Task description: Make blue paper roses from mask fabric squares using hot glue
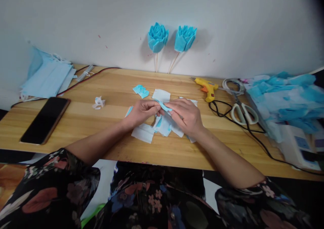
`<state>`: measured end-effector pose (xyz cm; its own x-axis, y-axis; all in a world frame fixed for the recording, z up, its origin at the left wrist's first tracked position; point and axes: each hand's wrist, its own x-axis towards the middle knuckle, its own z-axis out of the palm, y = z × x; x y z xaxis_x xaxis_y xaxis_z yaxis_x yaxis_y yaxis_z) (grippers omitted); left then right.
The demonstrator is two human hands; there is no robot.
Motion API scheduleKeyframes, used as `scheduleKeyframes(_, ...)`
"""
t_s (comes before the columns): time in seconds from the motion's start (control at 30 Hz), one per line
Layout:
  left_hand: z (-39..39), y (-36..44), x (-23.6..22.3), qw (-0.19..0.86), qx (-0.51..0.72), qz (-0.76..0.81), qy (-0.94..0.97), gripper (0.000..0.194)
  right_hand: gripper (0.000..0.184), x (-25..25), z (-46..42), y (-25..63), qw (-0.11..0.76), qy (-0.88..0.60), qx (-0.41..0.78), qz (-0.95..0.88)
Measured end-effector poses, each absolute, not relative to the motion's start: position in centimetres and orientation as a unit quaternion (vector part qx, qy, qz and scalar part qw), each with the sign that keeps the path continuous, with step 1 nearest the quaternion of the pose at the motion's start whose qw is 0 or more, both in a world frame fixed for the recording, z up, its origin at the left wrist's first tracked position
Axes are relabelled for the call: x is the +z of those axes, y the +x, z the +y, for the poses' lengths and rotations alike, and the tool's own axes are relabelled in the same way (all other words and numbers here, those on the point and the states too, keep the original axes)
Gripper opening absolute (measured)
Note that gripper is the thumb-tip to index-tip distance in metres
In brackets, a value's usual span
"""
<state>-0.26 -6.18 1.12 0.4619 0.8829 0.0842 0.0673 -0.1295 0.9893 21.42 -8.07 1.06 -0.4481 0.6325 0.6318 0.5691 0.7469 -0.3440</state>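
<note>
Between my two hands is a folded strip of light-blue fabric [165, 106], pinched at both ends above the table. My left hand [145, 111] closes thumb and fingers on its left end. On the other end, the fingers of my right hand [187, 116] press down from above. Beneath and around them lie several cut white-and-blue fabric pieces [143, 133], partly covered by the hands. A pleated blue piece [141, 91] rests just beyond my left hand. Past it, two blue fabric flowers [158, 38] on thin sticks lean against the wall.
A yellow glue gun [208, 87] and white-handled scissors [244, 113] lie at right, with a black cord around them. Farther right is a heap of blue fabric scraps [288, 94]. A phone [46, 120], a crumpled white scrap [99, 102] and stacked face masks [48, 75] sit at left.
</note>
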Motion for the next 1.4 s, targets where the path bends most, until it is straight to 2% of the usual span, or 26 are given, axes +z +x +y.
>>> scheduleKeyframes(0.13,-6.2,-0.3,1.2,0.563,0.371,0.363,0.643,0.028,0.028,1.2,-8.0,21.6,0.409,-0.355,0.085,-0.836)
scheduleKeyframes(0.27,-6.2,-0.3,1.4,0.571,0.361,0.365,0.642,0.037,0.029,1.0,-7.8,21.7,0.403,-0.341,0.069,-0.847)
scheduleKeyframes(0.67,-6.0,-0.1,0.8,0.574,0.392,0.353,0.626,0.023,0.032,0.6,-7.7,21.4,0.383,-0.326,0.092,-0.860)
scheduleKeyframes(0.87,-6.3,-0.2,1.4,0.593,0.365,0.351,0.627,0.025,0.027,1.5,-8.0,21.4,0.428,-0.382,0.220,-0.789)
scheduleKeyframes(1.03,-6.3,-0.4,1.5,0.580,0.376,0.345,0.635,0.023,0.034,1.8,-7.6,22.1,0.484,-0.512,0.352,-0.616)
scheduleKeyframes(1.13,-6.2,-0.6,1.3,0.580,0.388,0.315,0.643,0.023,0.032,1.2,-6.5,23.0,0.528,-0.517,0.413,-0.532)
scheduleKeyframes(1.4,-6.1,-0.8,1.0,0.586,0.402,0.289,0.641,0.022,0.024,0.6,-5.5,23.8,0.578,-0.512,0.455,-0.443)
